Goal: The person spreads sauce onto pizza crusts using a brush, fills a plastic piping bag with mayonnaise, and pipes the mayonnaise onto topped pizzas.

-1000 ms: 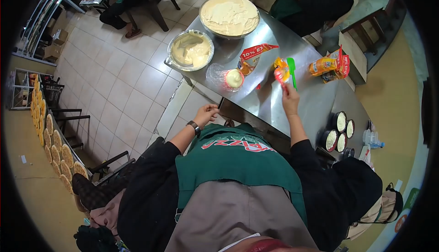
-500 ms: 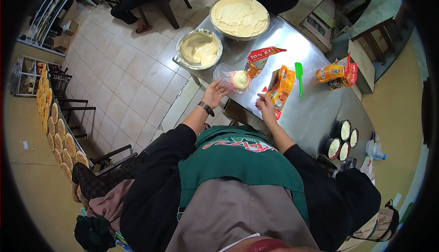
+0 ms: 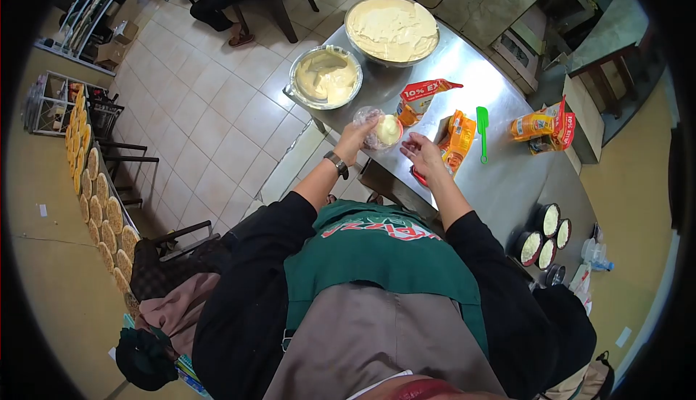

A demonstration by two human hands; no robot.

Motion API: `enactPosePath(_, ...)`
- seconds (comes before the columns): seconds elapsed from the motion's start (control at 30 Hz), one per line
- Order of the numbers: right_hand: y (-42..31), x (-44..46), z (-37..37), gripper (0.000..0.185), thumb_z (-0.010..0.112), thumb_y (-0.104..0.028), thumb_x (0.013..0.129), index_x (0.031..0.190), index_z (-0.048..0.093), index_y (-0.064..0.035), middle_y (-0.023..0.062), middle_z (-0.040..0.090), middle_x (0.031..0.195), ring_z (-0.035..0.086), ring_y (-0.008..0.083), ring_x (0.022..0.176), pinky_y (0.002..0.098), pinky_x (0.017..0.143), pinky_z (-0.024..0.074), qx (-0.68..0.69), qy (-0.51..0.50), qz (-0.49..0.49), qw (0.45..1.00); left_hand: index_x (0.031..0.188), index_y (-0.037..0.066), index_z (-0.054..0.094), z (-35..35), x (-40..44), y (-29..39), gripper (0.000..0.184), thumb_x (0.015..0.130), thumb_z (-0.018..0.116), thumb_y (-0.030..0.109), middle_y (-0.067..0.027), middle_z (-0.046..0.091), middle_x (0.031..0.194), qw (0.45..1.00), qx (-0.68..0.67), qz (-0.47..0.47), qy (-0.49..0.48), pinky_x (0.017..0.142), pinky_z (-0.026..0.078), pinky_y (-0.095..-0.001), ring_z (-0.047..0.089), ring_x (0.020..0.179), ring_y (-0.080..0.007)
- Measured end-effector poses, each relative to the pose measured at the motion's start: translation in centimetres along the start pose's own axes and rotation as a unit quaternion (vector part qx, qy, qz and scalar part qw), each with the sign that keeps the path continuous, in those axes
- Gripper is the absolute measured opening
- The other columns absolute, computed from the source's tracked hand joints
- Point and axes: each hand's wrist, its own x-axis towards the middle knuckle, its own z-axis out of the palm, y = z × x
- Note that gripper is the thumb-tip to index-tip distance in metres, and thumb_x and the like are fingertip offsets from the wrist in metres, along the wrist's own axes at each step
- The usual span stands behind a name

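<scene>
My left hand [image 3: 353,141] grips the side of a clear plastic bag [image 3: 365,117] whose open top shows pale cream [image 3: 389,130]. To the right of the bag, my right hand [image 3: 423,157] is apart from it, fingers spread and slightly bent, over the near end of an orange pouch [image 3: 458,141]. A red-topped pouch [image 3: 420,101] stands just behind the bag. The green spatula [image 3: 483,134] lies on the metal table [image 3: 507,175], right of the orange pouch.
A tub of cream [image 3: 326,77] and a larger bowl of cream [image 3: 392,29] stand at the table's far left. More pouches [image 3: 542,126] stand right. Several dark round tins [image 3: 530,248] sit near the right edge. Flatbreads [image 3: 108,215] line the far left; a seated person's leg [image 3: 212,12] shows behind.
The green spatula, held by my right hand's side earlier, lies farther off now. The orange pouch was laid down. My left hand has moved onto the bag. A co-worker has left the view behind the table.
</scene>
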Motion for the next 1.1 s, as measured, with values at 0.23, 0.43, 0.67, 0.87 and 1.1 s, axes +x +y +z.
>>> enactPosePath(0.23, 2.5, 2.8, 2.0, 0.024, 0.043, -0.025, 0.091, 0.098, 0.049, -0.0024, 0.0140, 0.052, 0.091, 0.053, 0.0264, 0.083, 0.0415, 0.076, 0.0473, 0.197, 0.080, 0.275, 0.938, 0.110, 0.006, 0.057, -0.2, 2.2, -1.9, 0.040, 0.085, 0.056, 0.037, -0.0041, 0.062, 0.098, 0.998, -0.024, 0.003, 0.060, 0.065, 0.051, -0.0294, 0.061, 0.084, -0.0123)
enactPosePath(0.43, 0.3, 2.6, 0.7, 0.014, 0.047, -0.016, 0.087, 0.083, 0.056, -0.0048, 0.0048, 0.053, 0.077, 0.052, 0.0183, 0.077, 0.0361, 0.072, 0.0472, 0.153, 0.021, 0.210, 0.965, 0.111, 0.008, 0.056, -0.1, 1.1, -1.0, 0.043, 0.087, 0.051, 0.043, -0.0036, 0.062, 0.097, 0.998, -0.033, -0.030, 0.050, 0.057, 0.050, -0.0290, 0.062, 0.078, -0.0119)
enactPosePath(0.67, -0.8, 2.6, 0.9, 0.012, 0.051, -0.013, 0.084, 0.090, 0.055, -0.0045, 0.0067, 0.052, 0.082, 0.051, 0.0191, 0.078, 0.0379, 0.073, 0.0488, 0.136, 0.043, 0.207, 0.968, 0.118, 0.010, 0.050, -0.6, 1.7, -1.2, 0.049, 0.087, 0.047, 0.048, -0.0037, 0.061, 0.098, 0.999, 0.027, -0.004, 0.020, 0.044, 0.047, -0.0270, 0.062, 0.072, -0.0125)
enactPosePath(0.87, -1.0, 3.5, 0.2, 0.016, 0.054, -0.005, 0.075, 0.061, 0.047, -0.0084, 0.0010, 0.044, 0.054, 0.046, 0.0155, 0.051, 0.0330, 0.057, 0.0466, 0.092, -0.072, 0.163, 0.980, 0.114, 0.013, 0.054, 0.0, 2.0, -2.0, 0.052, 0.084, 0.047, 0.055, -0.0046, 0.060, 0.083, 0.998, -0.010, 0.016, 0.057, 0.037, 0.043, -0.0285, 0.057, 0.054, -0.0139)
enactPosePath(1.1, -4.3, 2.0, 1.2, 0.016, 0.053, 0.000, 0.069, 0.085, 0.052, -0.0045, 0.0044, 0.050, 0.067, 0.046, 0.0162, 0.060, 0.0307, 0.060, 0.0441, 0.129, -0.057, 0.090, 0.986, 0.117, 0.008, 0.057, -0.2, 0.8, 1.4, 0.037, 0.094, 0.042, 0.033, -0.0027, 0.061, 0.096, 0.971, 0.142, 0.167, 0.096, 0.062, 0.047, -0.0214, 0.055, 0.074, -0.0071)
